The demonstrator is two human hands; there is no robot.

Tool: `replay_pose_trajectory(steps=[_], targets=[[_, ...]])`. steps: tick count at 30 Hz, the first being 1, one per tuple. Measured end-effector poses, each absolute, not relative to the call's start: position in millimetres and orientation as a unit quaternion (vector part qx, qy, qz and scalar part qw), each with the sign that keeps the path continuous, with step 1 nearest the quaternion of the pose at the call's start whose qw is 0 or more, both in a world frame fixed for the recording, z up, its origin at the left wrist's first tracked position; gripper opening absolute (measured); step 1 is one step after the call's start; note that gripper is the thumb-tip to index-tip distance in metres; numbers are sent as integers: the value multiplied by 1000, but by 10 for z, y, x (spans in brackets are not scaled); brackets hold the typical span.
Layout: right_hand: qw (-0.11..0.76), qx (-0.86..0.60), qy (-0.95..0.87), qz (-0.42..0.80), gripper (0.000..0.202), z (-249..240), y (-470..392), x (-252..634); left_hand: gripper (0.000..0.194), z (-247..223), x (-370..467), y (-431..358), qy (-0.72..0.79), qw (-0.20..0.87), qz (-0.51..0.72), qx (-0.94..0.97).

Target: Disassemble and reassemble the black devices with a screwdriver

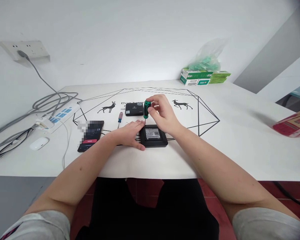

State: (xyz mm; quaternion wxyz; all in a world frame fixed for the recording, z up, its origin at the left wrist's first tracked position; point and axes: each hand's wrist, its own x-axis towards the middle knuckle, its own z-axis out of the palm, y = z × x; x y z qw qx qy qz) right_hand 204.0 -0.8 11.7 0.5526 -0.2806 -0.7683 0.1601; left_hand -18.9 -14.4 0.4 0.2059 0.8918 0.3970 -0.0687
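Note:
A flat, square black device (pixel 153 143) with a white printed label lies on the white tabletop in front of me. My left hand (pixel 131 133) holds it at the left side, fingers at the back corner and thumb at the front corner. In my right hand (pixel 163 113) is a green and black screwdriver (pixel 147 109), gripped by the handle and held upright. Its shaft points down at the device's back left corner; whether the tip sits in a screw is too small to tell. Just behind lies a black lid-like plate (pixel 134 109) with small labels.
A second screwdriver (pixel 120 117) and a phone (pixel 91 136) lie left of the device. Farther left are a power strip (pixel 62 115), tangled cables, and a white mouse (pixel 39 143). Green boxes (pixel 197 76) stand at the back right; a red package (pixel 293 123) sits at the right.

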Motion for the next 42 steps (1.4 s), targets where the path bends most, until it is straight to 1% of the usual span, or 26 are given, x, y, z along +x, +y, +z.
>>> replay_pose_trajectory(steps=[4, 9, 11, 17, 24, 27, 31, 32, 36, 42], targets=[[562, -303, -750, 173, 32, 93, 13, 2025, 144, 1, -180, -143, 391, 204, -66, 895], [568, -299, -743, 190, 31, 52, 35, 2016, 147, -26, -188, -128, 394, 203, -65, 894], [562, -297, -749, 186, 35, 54, 31, 2026, 147, -30, -194, -125, 393, 204, -65, 894], [540, -271, -787, 125, 45, 113, 8, 2066, 145, -27, -199, -121, 388, 202, -69, 897], [556, -288, -776, 78, 45, 107, 26, 2061, 144, -23, -191, -124, 393, 200, -72, 895], [558, -279, -776, 90, 42, 111, 16, 2065, 143, -11, -189, -133, 395, 198, -73, 894], [559, -289, -766, 129, 26, 114, -7, 2048, 144, 2, -189, -140, 399, 202, -77, 891], [560, -293, -762, 142, 26, 111, -7, 2041, 145, 3, -190, -141, 400, 204, -76, 891], [554, -313, -749, 186, 41, 91, 14, 2022, 143, -2, -194, -138, 394, 208, -64, 893], [557, -319, -741, 195, 42, 95, -3, 2019, 144, -14, -194, -132, 391, 212, -62, 893]])
